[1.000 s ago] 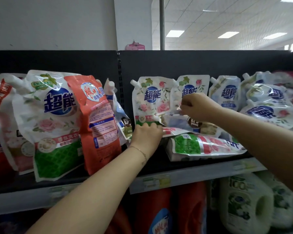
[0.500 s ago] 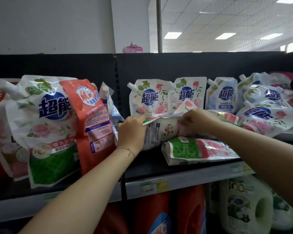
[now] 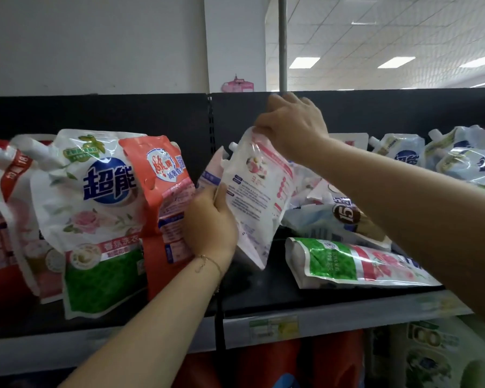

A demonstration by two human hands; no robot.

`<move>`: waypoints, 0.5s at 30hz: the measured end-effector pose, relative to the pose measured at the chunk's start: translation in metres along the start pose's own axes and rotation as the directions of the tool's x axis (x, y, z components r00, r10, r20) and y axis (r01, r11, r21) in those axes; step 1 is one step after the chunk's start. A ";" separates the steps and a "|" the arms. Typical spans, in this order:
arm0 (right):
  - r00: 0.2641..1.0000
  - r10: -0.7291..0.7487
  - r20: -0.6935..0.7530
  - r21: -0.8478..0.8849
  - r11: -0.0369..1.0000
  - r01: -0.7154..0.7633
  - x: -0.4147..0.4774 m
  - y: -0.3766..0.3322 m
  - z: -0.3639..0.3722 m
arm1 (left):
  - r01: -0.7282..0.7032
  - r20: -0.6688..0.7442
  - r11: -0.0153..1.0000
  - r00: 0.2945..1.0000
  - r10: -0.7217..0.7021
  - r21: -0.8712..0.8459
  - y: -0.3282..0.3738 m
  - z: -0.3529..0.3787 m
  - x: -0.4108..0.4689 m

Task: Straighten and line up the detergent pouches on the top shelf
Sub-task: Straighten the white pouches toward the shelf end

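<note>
The top shelf [image 3: 333, 301] is a black board with a pale front strip, running across the whole view with a black back panel [image 3: 123, 113] behind it. On its left part a big white pouch [image 3: 95, 219] with a green base stands leaning, with an orange pouch [image 3: 163, 191] upright just beside it on the right and red pouches [image 3: 0, 219] behind it at the far left. On the right part a green and red pouch [image 3: 347, 261] lies flat on its side near the front edge. Behind it a loose heap of blue pouches [image 3: 459, 163] lies tilted and overlapping against the back panel.

Between the two groups, a white pouch [image 3: 258, 197] is held nearly upright over the shelf, its printed back toward the camera and its top leaning left. Whether its bottom corner touches the board cannot be told.

The right hand [image 3: 294, 130] pinches the pouch's top edge, fingers bunched together above it. The left hand [image 3: 210, 228] grips the pouch's left edge lower down, thumb on the near face and fingers behind. A thin bracelet [image 3: 207, 264] sits on the left wrist.

Below the shelf stand white jugs [image 3: 443, 357]. A price tag [image 3: 272, 329] is fixed on the front strip.
</note>
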State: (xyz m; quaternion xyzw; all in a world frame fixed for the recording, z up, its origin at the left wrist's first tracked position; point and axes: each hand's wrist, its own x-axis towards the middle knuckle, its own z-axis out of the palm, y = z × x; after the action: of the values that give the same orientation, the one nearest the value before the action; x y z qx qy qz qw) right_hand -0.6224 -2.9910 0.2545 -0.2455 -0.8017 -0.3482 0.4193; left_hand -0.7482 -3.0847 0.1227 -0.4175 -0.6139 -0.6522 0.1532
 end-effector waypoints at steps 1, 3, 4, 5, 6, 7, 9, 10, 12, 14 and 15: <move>1.000 -0.014 -0.026 0.033 0.999 0.015 0.006 -0.008 0.001 | 0.005 -0.053 1.000 0.999 -0.007 -0.030 -0.002 0.003 -0.007; 0.996 -0.056 -0.068 0.071 0.996 0.061 0.006 -0.023 0.010 | -0.030 -0.124 0.999 0.992 0.029 -0.010 -0.008 0.009 -0.020; 0.993 -0.087 -0.076 0.079 0.993 0.093 0.001 -0.029 0.018 | -0.056 -0.120 0.997 0.991 0.063 0.057 -0.011 0.009 -0.025; 0.990 -0.119 -0.072 0.097 0.987 0.125 -0.006 -0.033 0.026 | -0.083 -0.080 0.988 0.992 0.093 0.130 -0.015 0.009 -0.028; 0.987 -0.143 -0.073 0.138 0.979 0.152 -0.014 -0.037 0.033 | -0.105 -0.028 0.976 0.993 0.113 0.192 -0.018 0.008 -0.031; 0.984 -0.154 -0.090 0.196 0.966 0.169 -0.023 -0.039 0.040 | -0.137 0.031 0.966 0.991 0.134 0.220 -0.021 0.007 -0.032; 0.975 -0.129 -0.178 0.329 0.927 0.183 -0.036 -0.043 0.047 | -0.181 0.106 0.962 0.981 0.162 0.204 -0.023 0.003 -0.031; 0.977 -0.092 -0.191 0.407 0.898 0.164 -0.041 -0.045 0.047 | -0.184 0.128 0.960 0.979 0.159 0.213 -0.023 0.002 -0.030; 0.993 0.043 -0.107 0.557 0.830 0.024 -0.050 -0.050 0.044 | -0.176 0.156 0.951 0.978 0.139 0.255 -0.022 0.004 -0.032; 0.986 0.168 0.008 0.640 0.757 -0.134 -0.064 -0.051 0.044 | -0.185 0.162 0.942 0.976 0.144 0.279 -0.022 0.006 -0.035; 0.975 0.218 0.032 0.666 0.723 -0.184 -0.071 -0.051 0.044 | -0.198 0.154 0.939 0.975 0.159 0.281 -0.022 0.007 -0.036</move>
State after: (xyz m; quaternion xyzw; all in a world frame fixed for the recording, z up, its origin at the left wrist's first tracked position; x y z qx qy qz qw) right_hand -0.6416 -2.9967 0.1586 -0.1567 -0.8312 0.0019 0.5335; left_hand -0.7397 -3.0857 0.0804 -0.4853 -0.6723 -0.5084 0.2324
